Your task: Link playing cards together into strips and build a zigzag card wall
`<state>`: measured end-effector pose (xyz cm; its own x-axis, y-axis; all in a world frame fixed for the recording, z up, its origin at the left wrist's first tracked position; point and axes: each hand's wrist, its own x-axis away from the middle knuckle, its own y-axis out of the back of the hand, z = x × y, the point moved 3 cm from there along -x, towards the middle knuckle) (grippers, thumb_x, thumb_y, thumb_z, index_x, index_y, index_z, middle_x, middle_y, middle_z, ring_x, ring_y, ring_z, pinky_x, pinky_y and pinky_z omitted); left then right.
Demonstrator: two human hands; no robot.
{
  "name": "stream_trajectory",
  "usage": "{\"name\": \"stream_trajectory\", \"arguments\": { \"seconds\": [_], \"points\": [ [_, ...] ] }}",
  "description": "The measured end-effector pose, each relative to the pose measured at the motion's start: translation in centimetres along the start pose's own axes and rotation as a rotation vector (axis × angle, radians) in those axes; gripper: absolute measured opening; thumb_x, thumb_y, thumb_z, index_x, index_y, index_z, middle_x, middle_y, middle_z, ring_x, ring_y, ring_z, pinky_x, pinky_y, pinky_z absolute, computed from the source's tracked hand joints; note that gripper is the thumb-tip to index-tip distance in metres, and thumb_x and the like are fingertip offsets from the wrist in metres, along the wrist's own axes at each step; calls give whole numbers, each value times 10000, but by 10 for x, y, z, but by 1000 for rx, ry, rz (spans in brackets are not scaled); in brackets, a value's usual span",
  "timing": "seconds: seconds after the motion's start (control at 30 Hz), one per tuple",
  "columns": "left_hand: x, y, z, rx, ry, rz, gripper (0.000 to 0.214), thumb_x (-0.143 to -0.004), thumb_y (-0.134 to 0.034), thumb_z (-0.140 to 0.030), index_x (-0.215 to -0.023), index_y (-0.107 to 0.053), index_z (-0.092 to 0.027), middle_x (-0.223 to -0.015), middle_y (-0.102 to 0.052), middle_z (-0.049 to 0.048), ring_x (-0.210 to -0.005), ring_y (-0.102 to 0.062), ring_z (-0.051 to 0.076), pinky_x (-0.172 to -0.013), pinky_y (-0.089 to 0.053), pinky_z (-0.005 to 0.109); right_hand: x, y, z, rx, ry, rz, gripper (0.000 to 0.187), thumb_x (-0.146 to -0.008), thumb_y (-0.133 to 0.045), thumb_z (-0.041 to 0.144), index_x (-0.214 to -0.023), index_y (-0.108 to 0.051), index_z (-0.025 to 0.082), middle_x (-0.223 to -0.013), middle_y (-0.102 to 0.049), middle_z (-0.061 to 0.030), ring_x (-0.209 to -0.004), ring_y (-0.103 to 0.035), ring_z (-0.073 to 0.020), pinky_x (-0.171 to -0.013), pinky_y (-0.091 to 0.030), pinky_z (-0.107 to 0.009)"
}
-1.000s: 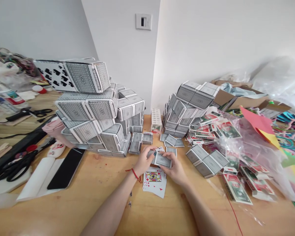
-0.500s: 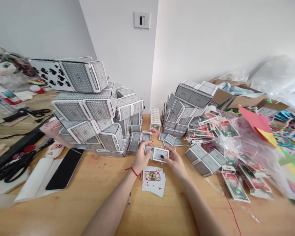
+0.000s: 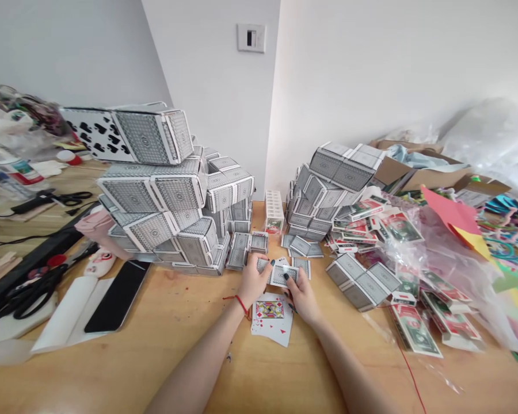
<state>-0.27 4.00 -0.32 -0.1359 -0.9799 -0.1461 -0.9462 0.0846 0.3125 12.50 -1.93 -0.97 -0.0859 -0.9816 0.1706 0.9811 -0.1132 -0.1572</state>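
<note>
Between both hands are grey-backed playing cards [image 3: 282, 276], with the corner of a card face showing just above them. My left hand [image 3: 254, 280], a red string at its wrist, is closed on their left end. The right end is pinched by my right hand [image 3: 304, 294], its thumb on top. How many cards each hand grips I cannot tell. Directly below, a few face-up cards [image 3: 270, 310] lie overlapped on the wooden table [image 3: 267, 374], a jack of diamonds uppermost. Just beyond my right fingers, a grey-backed card [image 3: 302, 265] rests on the table.
Tall stacked blocks folded from cards [image 3: 176, 192] rise at left, with more blocks [image 3: 341, 172] at right. A joined card piece [image 3: 362, 282] lies right of my hand, near red-and-green card boxes [image 3: 414, 330]. A black phone [image 3: 116, 296] and scissors [image 3: 37, 293] lie left.
The held cards have tilted, and a card face corner now shows above them. My right hand has shifted slightly down and right, its lower fingers now beside the face-up cards.
</note>
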Motion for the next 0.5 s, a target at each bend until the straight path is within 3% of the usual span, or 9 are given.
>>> {"name": "stream_trajectory", "arguments": {
  "seconds": [0.1,0.5],
  "points": [
    [2,1,-7,-53,-51,-4,137,-765,-504,-266,-879,-487,-191,-840,-576,21,-789,-555,165,-724,-417,291,0,-3,-1,-16,-10,29,322,-765,-497,487,-756,-285,245,-523,-346,110,-365,-319,-45,-335,-247,-147],
    [4,-3,-8,-51,-64,12,108,-788,-466,-250,-874,-471,-184,-869,-556,34,-833,-535,166,-772,-411,304,-3,-8,-8,22,8,62,313,-787,-454,503,-757,-276,246,-544,-380,91,-378,-313,-62,-359,-258,-183]
  ]
}}
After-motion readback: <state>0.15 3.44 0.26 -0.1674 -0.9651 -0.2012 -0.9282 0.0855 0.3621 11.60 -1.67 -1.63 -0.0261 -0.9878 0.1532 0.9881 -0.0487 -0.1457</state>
